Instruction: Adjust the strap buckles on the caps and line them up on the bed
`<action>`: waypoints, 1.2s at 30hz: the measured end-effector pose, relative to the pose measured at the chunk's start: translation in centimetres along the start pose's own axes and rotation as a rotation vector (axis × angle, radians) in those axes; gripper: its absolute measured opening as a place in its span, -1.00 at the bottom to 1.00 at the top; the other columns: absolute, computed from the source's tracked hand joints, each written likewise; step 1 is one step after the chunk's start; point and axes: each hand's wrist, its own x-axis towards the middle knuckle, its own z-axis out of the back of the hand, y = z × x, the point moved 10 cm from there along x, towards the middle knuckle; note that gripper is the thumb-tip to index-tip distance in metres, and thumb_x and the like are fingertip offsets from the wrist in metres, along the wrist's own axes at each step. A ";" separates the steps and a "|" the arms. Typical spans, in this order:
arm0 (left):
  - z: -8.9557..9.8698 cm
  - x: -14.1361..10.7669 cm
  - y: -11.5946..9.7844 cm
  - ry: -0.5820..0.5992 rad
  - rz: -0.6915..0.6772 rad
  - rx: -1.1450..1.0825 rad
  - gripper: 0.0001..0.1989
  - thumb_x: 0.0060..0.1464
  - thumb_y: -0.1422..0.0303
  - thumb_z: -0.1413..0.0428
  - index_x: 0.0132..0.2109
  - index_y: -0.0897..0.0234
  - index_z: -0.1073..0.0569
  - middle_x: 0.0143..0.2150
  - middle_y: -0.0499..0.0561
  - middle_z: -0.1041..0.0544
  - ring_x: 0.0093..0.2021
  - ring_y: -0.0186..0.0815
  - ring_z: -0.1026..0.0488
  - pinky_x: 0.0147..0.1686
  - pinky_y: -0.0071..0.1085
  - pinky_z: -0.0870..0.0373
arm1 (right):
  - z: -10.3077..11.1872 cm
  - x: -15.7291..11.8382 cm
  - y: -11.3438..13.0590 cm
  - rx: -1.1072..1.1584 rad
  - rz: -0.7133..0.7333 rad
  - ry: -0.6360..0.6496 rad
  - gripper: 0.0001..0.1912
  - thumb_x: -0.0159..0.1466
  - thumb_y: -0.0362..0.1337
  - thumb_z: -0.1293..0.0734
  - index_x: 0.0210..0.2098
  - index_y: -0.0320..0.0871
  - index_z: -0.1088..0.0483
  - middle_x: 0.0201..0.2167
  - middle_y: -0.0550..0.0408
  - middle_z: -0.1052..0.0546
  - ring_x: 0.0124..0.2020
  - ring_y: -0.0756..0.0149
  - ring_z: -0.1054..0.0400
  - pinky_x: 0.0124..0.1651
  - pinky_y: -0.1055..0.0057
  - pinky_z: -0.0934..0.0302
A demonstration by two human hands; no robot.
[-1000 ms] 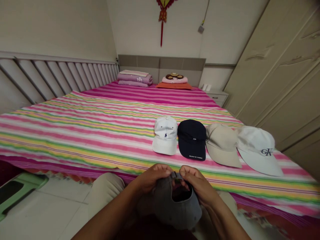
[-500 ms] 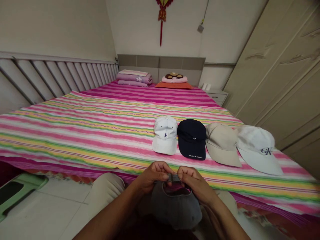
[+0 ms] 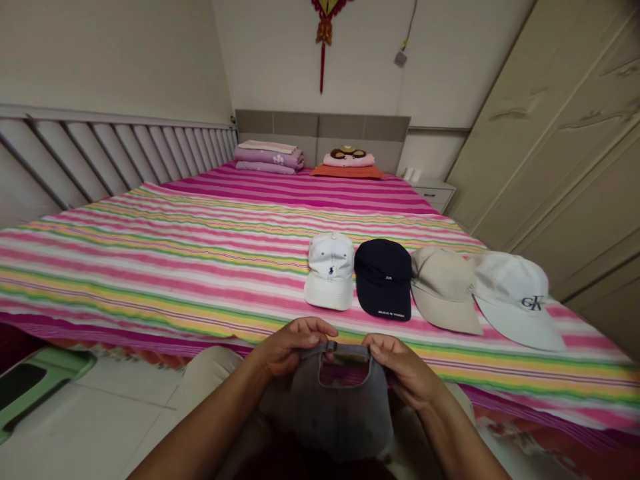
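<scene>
As the left hand (image 3: pixel 290 347) and right hand (image 3: pixel 400 363), grips clamped, hold the rear strap (image 3: pixel 345 349) of a grey baseball cap (image 3: pixel 325 420), four other caps (image 3: pixel 385 280) lie on the striped bedspread (image 3: pixel 150 267).

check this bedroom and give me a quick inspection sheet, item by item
surface: striped pink and yellow bedsheet
job's things: grey baseball cap held up; white cap, navy cap, beige cap, CK cap in a row
clutter: folded lilac bedding, pillow
grippers: left hand, right hand gripping the grey cap's back opening
cables: thin wall wire
surroundings: green stool, cream wardrobe
</scene>
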 end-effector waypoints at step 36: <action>5.7 -4.1 -8.0 -0.116 -0.339 -0.253 -0.64 -0.19 0.54 -0.14 -0.14 0.30 -0.46 -0.27 0.05 -0.56 -0.29 -0.31 -0.50 -0.26 -0.46 -0.38 | -4.5 7.7 1.6 0.220 0.057 0.052 -0.73 -0.08 -0.38 -0.44 -0.36 -0.15 -0.40 -0.53 0.18 -0.48 -0.47 0.41 -0.36 -0.33 0.48 -0.19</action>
